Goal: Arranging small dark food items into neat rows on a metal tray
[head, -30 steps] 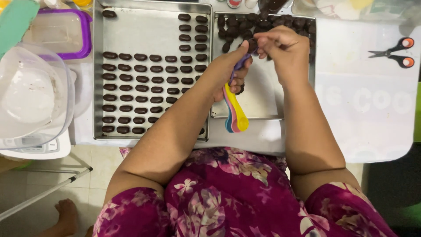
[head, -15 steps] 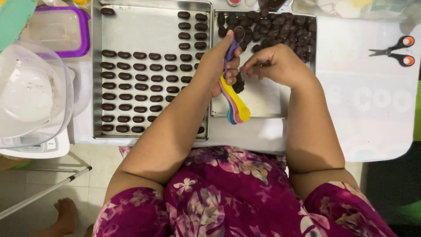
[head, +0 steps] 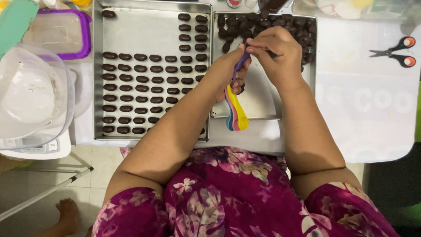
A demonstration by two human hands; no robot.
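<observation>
Left hand (head: 228, 72) is closed on a set of plastic measuring spoons (head: 236, 109): fingers wrapped round the purple spoon handle up top, with the yellow, pink and blue spoons fanning down past the near edge of the right tray (head: 263, 101). Right hand (head: 278, 52) is over the far half of that tray, fingertips pinched together at the purple spoon head, touching the left hand's fingers. What sits between the fingertips can't be made out. Both hands work as one cluster, not apart.

Right tray: loose pile of dark chocolate pieces (head: 280, 24) along its far edge, near half bare metal.

Left tray (head: 98, 87) sits just beside it, edges nearly touching. It carries shaped chocolates (head: 144, 81) in neat rows across the middle and near part, plus a double column at the far right corner and a single piece at the far left corner. The left forearm crosses its near right corner.

Left edge of the tabletop: clear plastic bowl (head: 30, 92) on a white kitchen scale (head: 39, 149), purple-rimmed container (head: 66, 33) behind it. Right side: scissors (head: 392, 50) with orange-marked handles on a white mat (head: 372, 101), well apart from the hands.
</observation>
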